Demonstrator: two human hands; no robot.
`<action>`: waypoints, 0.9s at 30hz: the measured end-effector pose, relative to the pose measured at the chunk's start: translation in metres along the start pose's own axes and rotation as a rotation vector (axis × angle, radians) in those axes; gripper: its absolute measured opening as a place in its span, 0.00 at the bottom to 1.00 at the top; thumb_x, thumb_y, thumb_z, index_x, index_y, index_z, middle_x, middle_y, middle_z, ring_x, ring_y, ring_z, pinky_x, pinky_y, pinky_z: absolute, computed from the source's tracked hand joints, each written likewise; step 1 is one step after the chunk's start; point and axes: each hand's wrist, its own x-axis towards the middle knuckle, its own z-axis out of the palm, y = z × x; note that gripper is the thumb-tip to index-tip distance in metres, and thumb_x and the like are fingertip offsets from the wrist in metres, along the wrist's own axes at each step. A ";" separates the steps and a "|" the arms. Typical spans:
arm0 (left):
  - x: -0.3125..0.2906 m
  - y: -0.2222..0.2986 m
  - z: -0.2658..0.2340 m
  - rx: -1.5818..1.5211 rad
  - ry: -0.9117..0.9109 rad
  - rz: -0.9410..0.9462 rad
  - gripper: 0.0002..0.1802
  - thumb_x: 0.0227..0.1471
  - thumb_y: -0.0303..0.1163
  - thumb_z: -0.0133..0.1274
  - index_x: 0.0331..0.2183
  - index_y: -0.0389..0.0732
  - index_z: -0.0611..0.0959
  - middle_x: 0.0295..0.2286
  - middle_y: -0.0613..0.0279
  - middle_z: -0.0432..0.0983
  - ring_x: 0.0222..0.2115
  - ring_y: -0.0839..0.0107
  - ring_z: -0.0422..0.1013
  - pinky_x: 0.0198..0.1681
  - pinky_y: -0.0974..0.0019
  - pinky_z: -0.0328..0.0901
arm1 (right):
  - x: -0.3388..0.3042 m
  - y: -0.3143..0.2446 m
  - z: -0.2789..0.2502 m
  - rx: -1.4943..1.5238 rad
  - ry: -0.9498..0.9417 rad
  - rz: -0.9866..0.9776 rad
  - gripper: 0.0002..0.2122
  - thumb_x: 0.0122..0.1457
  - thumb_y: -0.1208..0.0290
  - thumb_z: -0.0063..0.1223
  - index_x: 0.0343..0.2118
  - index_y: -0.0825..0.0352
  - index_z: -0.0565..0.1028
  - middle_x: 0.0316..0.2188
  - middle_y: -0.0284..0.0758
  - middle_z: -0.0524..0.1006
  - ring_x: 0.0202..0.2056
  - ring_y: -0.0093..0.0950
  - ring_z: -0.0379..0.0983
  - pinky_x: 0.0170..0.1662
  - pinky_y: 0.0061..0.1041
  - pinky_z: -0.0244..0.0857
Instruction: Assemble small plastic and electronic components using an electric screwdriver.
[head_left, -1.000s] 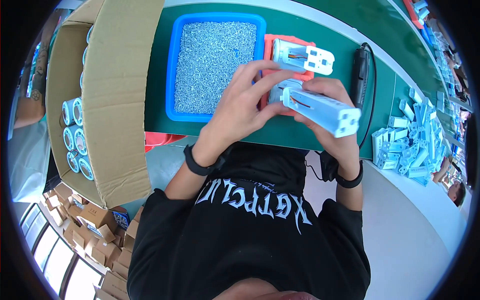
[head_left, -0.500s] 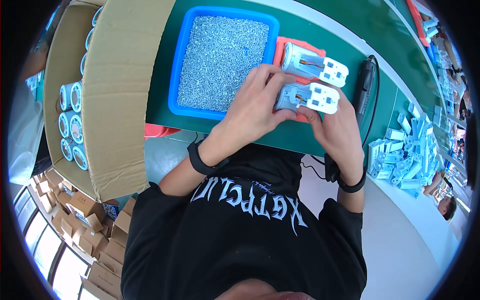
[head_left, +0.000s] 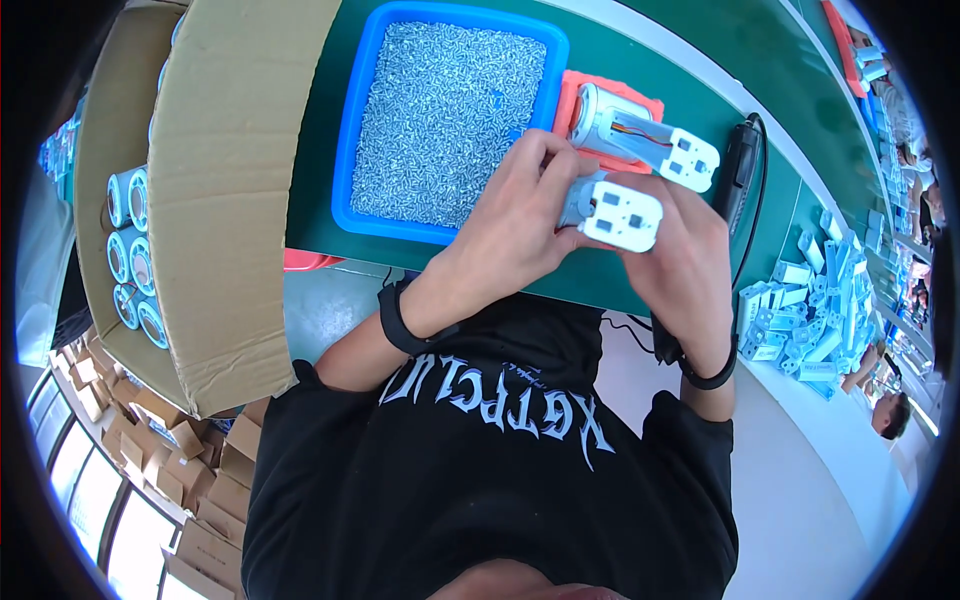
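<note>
Between my two hands is a white plastic housing, a round body with a flat bracket end that has square holes. My left hand grips its round body from the left, fingers curled. From the right, my right hand closes round it behind the bracket, most of its fingers hidden. Just beyond lies a second such housing, with red and yellow wires along its arm, resting in a red-orange holder. A blue tray filled with small silver screws stands left of my hands.
A black electric screwdriver with a cable lies right of the holder on the green table. Farther right is a heap of white plastic parts. At left, an open cardboard box holds several round housings. Other people sit at far right.
The near housing has come up off the red-orange holder and toward me, its bracket end now tilted to face up. Both hands moved with it. The view has shifted slightly.
</note>
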 end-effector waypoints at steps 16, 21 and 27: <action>0.002 0.009 -0.010 0.038 -0.074 0.017 0.28 0.32 0.25 0.65 0.40 0.35 0.73 0.39 0.53 0.64 0.41 0.53 0.64 0.44 0.56 0.63 | -0.032 0.050 -0.034 0.103 0.223 0.320 0.19 0.51 0.68 0.61 0.44 0.67 0.72 0.35 0.38 0.77 0.30 0.29 0.75 0.35 0.25 0.67; 0.009 0.014 -0.023 0.080 -0.167 0.004 0.26 0.35 0.23 0.63 0.42 0.38 0.75 0.42 0.55 0.67 0.43 0.55 0.67 0.42 0.58 0.66 | -0.048 0.126 -0.015 -0.307 0.081 0.772 0.26 0.52 0.62 0.58 0.50 0.70 0.64 0.34 0.42 0.75 0.31 0.29 0.73 0.33 0.25 0.66; 0.045 0.001 -0.031 0.194 0.001 0.164 0.26 0.36 0.28 0.63 0.41 0.37 0.75 0.38 0.54 0.70 0.41 0.54 0.66 0.45 0.58 0.63 | -0.054 0.161 -0.008 0.460 0.161 0.704 0.24 0.50 0.67 0.57 0.48 0.70 0.64 0.30 0.37 0.71 0.28 0.29 0.70 0.32 0.28 0.66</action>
